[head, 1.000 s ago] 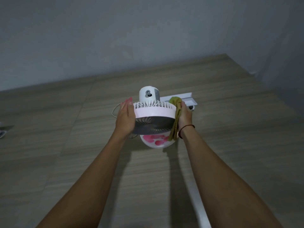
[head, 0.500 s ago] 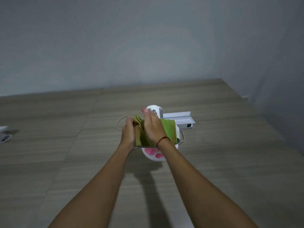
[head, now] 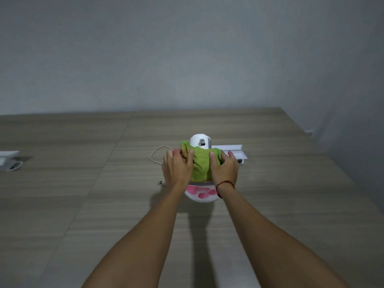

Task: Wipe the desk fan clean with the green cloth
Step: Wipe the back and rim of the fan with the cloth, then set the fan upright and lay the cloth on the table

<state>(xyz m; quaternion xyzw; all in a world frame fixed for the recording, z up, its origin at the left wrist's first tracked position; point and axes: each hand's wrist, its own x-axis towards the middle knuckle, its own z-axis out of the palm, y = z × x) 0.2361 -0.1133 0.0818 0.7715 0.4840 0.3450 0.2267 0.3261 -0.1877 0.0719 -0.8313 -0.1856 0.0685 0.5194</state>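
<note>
The small desk fan (head: 200, 140) stands on the wooden floor, its white motor housing showing at the back and its round base with pink petals (head: 200, 193) at the front. The green cloth (head: 201, 165) is draped over the fan's head and hides the grille. My left hand (head: 177, 169) presses on the cloth's left side, thumb on the fabric. My right hand (head: 224, 169), with a red thread at the wrist, presses on the cloth's right side. Both hands clasp the covered fan head between them.
The fan's white cable (head: 156, 157) loops to the left, its plug (head: 161, 183) lying by my left wrist. A white box (head: 234, 150) lies just behind the fan on the right. Another white object (head: 8, 161) sits at the far left. Grey walls stand behind and to the right.
The cloth went from hanging at the fan's right rim to lying spread over its head. My right hand swept left across the fan, then back to the right side. My view tilted up.
</note>
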